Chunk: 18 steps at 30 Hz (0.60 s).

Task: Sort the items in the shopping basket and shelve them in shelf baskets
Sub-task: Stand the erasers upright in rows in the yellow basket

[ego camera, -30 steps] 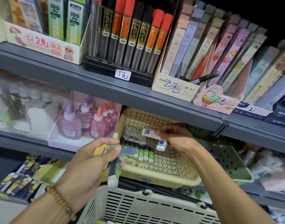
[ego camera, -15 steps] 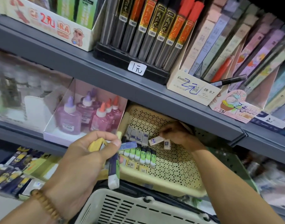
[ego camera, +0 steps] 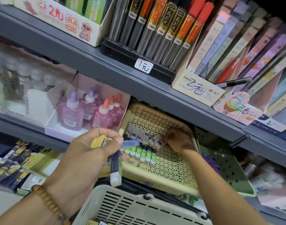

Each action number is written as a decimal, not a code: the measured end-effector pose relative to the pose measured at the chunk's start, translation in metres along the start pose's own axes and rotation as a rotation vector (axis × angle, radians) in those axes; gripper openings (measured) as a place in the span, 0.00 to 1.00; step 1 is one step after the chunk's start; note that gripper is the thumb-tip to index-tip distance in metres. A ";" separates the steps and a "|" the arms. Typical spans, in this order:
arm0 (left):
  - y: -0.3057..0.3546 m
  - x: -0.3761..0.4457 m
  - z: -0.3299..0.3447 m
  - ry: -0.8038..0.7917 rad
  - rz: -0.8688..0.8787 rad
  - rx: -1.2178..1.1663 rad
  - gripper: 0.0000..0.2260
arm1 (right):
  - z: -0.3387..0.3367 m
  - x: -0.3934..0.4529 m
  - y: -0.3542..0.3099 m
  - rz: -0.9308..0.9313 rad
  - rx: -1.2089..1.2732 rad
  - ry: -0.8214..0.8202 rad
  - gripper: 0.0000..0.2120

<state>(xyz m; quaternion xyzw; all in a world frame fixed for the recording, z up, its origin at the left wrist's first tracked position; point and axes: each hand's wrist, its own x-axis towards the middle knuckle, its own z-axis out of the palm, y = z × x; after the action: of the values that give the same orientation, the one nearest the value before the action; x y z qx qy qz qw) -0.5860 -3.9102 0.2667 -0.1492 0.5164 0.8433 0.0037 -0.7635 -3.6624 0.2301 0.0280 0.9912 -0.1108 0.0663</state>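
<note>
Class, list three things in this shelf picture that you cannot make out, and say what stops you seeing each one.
1. Head view: the right hand has its fingertips curled under by the white erasers; whether it grips one is hidden.
2. Head view: the bottles on the left of the middle shelf are too blurred to identify.
3. Head view: the contents of the shopping basket are cut off by the bottom edge.

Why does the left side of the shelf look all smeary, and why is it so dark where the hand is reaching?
In the head view, the clear bottles at left are smeared by blur, while the glue bottles look sharper; the right hand sits in the shadow under the upper shelf, inside the yellow basket; shelf lines bend from the wide lens.
</note>
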 end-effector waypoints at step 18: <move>-0.005 0.000 0.008 -0.061 -0.053 -0.082 0.05 | -0.015 -0.079 -0.050 -0.221 0.920 -0.176 0.09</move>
<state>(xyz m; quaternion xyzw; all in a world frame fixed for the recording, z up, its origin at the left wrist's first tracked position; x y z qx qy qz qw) -0.5874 -3.9011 0.2654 -0.1371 0.4767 0.8676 0.0357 -0.6908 -3.7110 0.2664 -0.0606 0.8271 -0.5461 0.1185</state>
